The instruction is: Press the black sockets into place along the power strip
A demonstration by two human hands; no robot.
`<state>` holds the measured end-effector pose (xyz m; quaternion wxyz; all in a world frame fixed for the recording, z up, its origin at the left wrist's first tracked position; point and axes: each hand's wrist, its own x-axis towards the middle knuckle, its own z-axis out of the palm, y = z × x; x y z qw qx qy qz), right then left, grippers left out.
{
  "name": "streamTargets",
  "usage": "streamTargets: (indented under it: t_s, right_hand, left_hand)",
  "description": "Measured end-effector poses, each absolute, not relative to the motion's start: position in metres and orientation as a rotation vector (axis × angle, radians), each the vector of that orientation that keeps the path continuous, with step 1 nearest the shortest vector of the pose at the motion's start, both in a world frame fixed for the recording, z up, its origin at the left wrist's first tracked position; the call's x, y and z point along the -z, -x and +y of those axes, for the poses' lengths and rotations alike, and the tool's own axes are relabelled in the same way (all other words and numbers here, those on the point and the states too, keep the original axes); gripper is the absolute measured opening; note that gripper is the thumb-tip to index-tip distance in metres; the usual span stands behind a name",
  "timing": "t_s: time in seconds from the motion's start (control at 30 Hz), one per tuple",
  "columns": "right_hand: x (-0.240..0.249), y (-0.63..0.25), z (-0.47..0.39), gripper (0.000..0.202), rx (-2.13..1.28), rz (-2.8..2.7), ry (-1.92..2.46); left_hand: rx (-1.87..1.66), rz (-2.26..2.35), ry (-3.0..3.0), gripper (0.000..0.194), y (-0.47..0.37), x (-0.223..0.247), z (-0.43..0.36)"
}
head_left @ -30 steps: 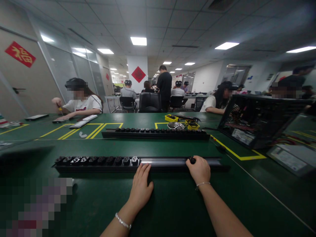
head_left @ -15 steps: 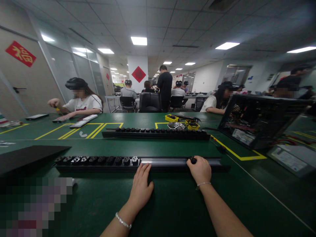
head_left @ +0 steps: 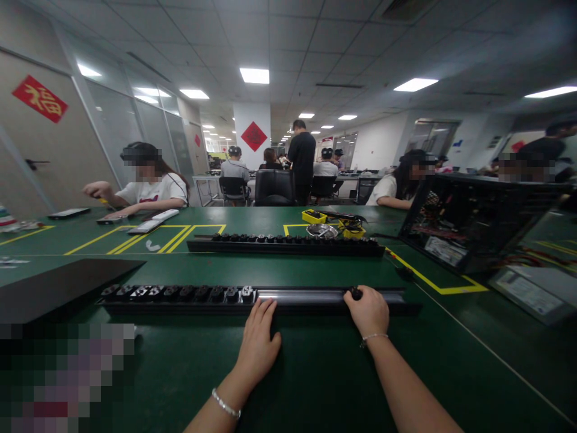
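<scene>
A long black rail [head_left: 306,296] lies across the table in front of me, with several black socket modules [head_left: 186,293] seated side by side in its left part. My left hand [head_left: 259,337] rests at the rail's near edge just right of the last module, fingers stretched out and holding nothing. Farther right, my right hand [head_left: 369,313] is closed around a single black socket module [head_left: 356,293], which sits at the rail's channel. Its fingers partly cover that module.
Beyond lies a second black rail [head_left: 288,245] filled with modules. Yellow bins [head_left: 314,216] and a metal bowl [head_left: 321,231] stand behind it. An open computer case [head_left: 473,222] is at right, a dark panel [head_left: 67,285] at left. Co-workers sit at the table's far side.
My right hand has shifted very slightly right along the rail with the module in it. My left hand stays in place. The dark panel at left has moved a little to the right.
</scene>
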<state>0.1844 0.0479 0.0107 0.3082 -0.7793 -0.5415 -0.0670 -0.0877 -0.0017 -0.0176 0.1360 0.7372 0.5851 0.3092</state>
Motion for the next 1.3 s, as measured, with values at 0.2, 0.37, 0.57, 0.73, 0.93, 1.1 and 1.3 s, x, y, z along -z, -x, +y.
streamTargets:
  t_s: [0.2, 0.37, 0.57, 0.73, 0.93, 1.1, 1.3]
  right_hand:
    - [-0.013, -0.185, 0.047, 0.030, 0.167, -1.424, 2.084]
    - [-0.017, -0.185, 0.045, 0.031, 0.151, -1.422, 2.106]
    - [-0.018, -0.188, 0.044, 0.030, 0.161, -1.410, 2.118]
    - [-0.017, -0.188, 0.045, 0.028, 0.186, -1.413, 2.124]
    - [-0.015, -0.192, 0.047, 0.027, 0.195, -1.394, 2.126]
    - [-0.013, -0.194, 0.047, 0.028, 0.172, -1.380, 2.120]
    - [-0.012, -0.193, 0.047, 0.030, 0.190, -1.387, 2.110]
  left_hand:
    - [-0.878, 1.698, -2.122, 0.061, 0.087, 0.014, -0.002]
    - [-0.872, 1.684, -2.130, 0.061, 0.088, 0.016, -0.002]
    - [-0.905, 1.668, -2.126, 0.061, 0.090, 0.021, -0.001]
    - [-0.913, 1.683, -2.139, 0.062, 0.088, 0.022, 0.000]
    - [-0.908, 1.680, -2.139, 0.061, 0.089, 0.023, 0.000]
    - [-0.916, 1.670, -2.141, 0.062, 0.090, 0.024, 0.000]
    - [-0.940, 1.666, -2.160, 0.062, 0.089, 0.025, 0.001]
